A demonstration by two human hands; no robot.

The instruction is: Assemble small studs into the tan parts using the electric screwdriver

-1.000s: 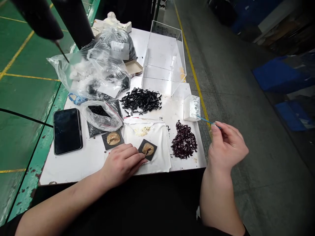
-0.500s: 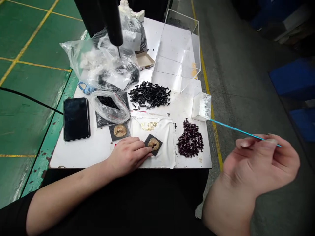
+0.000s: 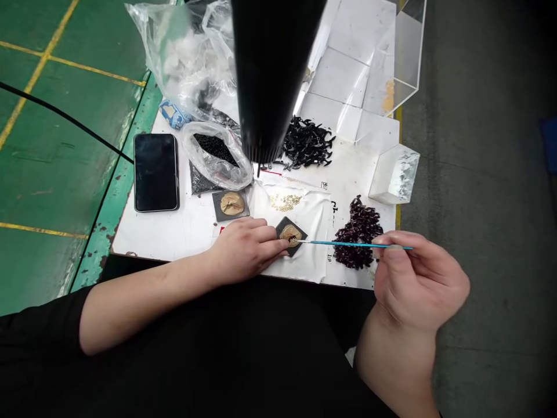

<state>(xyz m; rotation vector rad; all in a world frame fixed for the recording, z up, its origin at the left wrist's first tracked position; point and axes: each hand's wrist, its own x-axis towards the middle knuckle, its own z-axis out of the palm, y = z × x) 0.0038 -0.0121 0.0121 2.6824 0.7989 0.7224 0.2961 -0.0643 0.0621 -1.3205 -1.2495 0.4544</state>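
My left hand (image 3: 250,244) rests at the front of the white table, fingers bent together. Its index fingertip presses a small dark piece (image 3: 292,238) on a tan round pad (image 3: 287,231), which sits on a dark square plate (image 3: 297,251). Between thumb and fingers, my right hand (image 3: 418,278) pinches a thin blue stick (image 3: 348,244), held nearly level. Its pale tip meets the tan pad beside the left fingertip. Under the plate lies a white sheet (image 3: 311,267) bearing small gold rings (image 3: 285,202). Another square plate (image 3: 219,213) with a tan pad stands left of the sheet.
Dark red pieces (image 3: 359,223) lie heaped beneath the stick, black pieces (image 3: 308,144) farther back. A small faceted cup (image 3: 398,174) and clear box (image 3: 378,87) stand right. Left are a phone (image 3: 155,172) and bead bag (image 3: 195,136). A black cylinder (image 3: 274,69) hangs overhead.
My right hand has moved left, bringing the stick's tip from the faceted cup to the tan pad. My left hand keeps its place on the plate. The view has shifted.
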